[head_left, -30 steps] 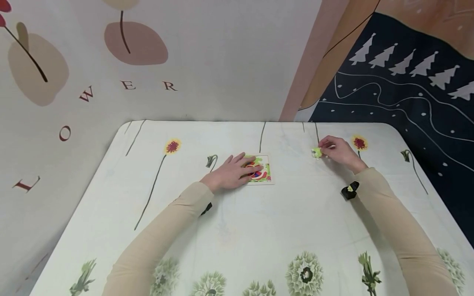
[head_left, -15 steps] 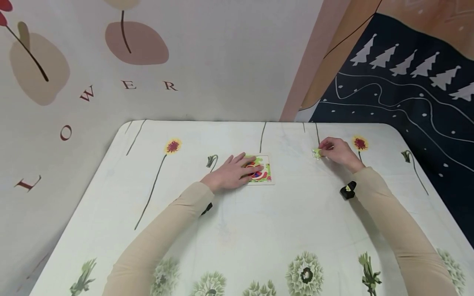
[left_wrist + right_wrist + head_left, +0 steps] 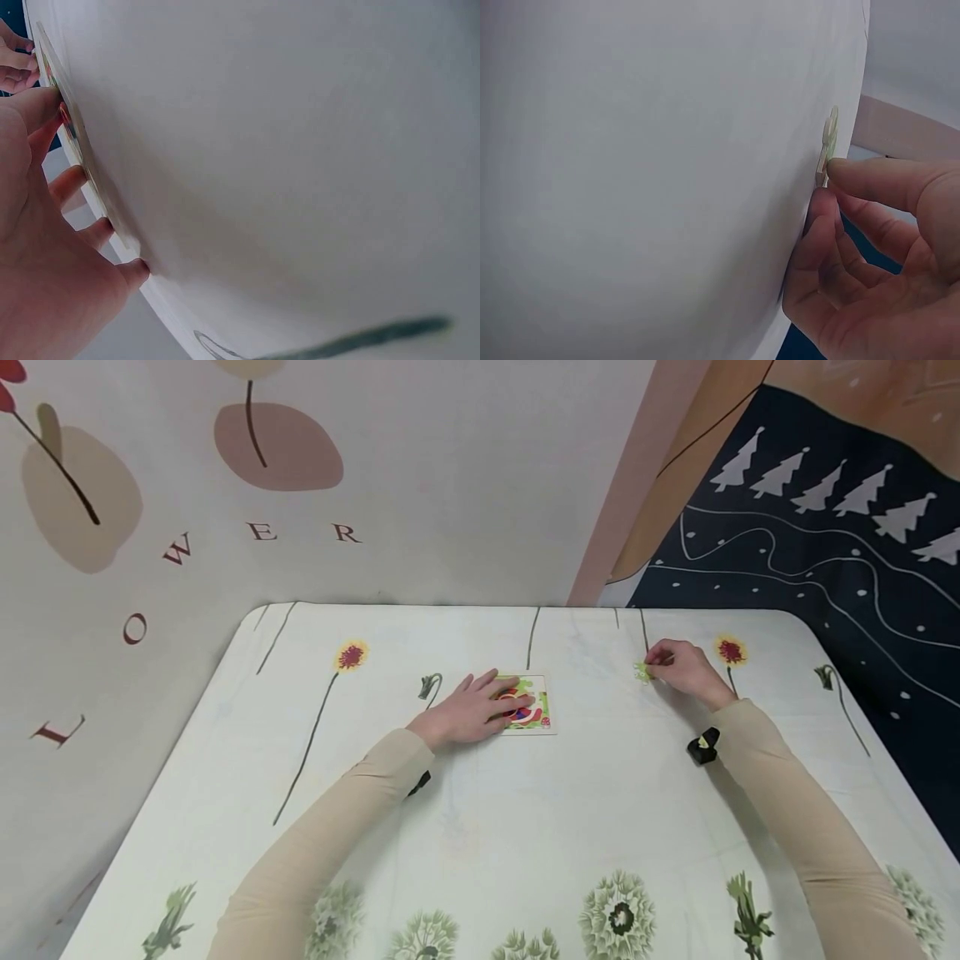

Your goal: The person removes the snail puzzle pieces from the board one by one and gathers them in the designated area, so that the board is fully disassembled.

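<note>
My left hand [image 3: 467, 708] rests with spread fingers on a small square jigsaw board [image 3: 538, 689] with a light border and a green, red and blue picture. The fingers hide the board's left part. In the left wrist view the fingertips [image 3: 96, 231] touch the board and the cloth beside it. To the right, my right hand [image 3: 684, 670] pinches a green jigsaw piece [image 3: 641, 672] between thumb and fingers. In the right wrist view the piece [image 3: 829, 141] stands edge-on, close to the cloth; whether it touches the cloth I cannot tell.
A white tablecloth [image 3: 525, 810] with printed flowers and stems covers the table. Behind it hangs a pale printed cloth [image 3: 450, 485], with a dark tree-patterned cloth [image 3: 810, 543] on the right. Both wrists wear small black devices, the right one [image 3: 703, 746] plainly seen.
The right hand has shifted very slightly, and the green piece in its fingers has turned a little, with less of its face showing. The left hand stays on the board.
</note>
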`<move>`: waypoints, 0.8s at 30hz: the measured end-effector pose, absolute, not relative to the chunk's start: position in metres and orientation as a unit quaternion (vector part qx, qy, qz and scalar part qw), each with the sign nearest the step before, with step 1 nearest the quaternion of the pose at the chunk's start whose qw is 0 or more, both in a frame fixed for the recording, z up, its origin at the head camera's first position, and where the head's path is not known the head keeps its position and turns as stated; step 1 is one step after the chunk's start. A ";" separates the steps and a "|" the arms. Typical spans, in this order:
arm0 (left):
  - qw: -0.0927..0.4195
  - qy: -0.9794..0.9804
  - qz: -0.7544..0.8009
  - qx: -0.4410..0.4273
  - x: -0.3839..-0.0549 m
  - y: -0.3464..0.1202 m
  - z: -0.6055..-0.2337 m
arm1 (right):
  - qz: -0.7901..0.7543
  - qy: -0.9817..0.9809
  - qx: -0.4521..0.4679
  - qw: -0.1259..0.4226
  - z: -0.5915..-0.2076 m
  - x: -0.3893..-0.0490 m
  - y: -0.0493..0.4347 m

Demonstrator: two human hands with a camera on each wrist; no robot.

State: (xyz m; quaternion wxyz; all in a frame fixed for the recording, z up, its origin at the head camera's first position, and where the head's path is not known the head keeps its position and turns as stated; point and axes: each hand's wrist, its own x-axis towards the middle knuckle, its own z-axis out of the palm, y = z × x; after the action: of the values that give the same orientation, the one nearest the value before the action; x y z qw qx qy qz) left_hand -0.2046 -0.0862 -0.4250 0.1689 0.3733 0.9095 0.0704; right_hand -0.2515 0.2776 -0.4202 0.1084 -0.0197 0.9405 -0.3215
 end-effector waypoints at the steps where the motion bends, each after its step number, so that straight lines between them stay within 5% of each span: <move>1: 0.168 0.910 0.070 0.373 -0.204 -0.086 -0.425 | -0.321 0.941 -0.020 0.109 -0.420 -0.252 0.277; 24: 0.166 0.911 0.070 0.370 -0.206 -0.085 -0.427 | -0.319 0.939 -0.054 0.117 -0.421 -0.253 0.279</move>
State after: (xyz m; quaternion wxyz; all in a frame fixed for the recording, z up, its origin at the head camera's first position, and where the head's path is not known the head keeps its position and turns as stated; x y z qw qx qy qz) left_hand -0.2056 -0.0851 -0.4266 0.1662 0.3698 0.9114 0.0698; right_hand -0.2530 0.2792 -0.4213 0.1167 -0.0542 0.9390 -0.3189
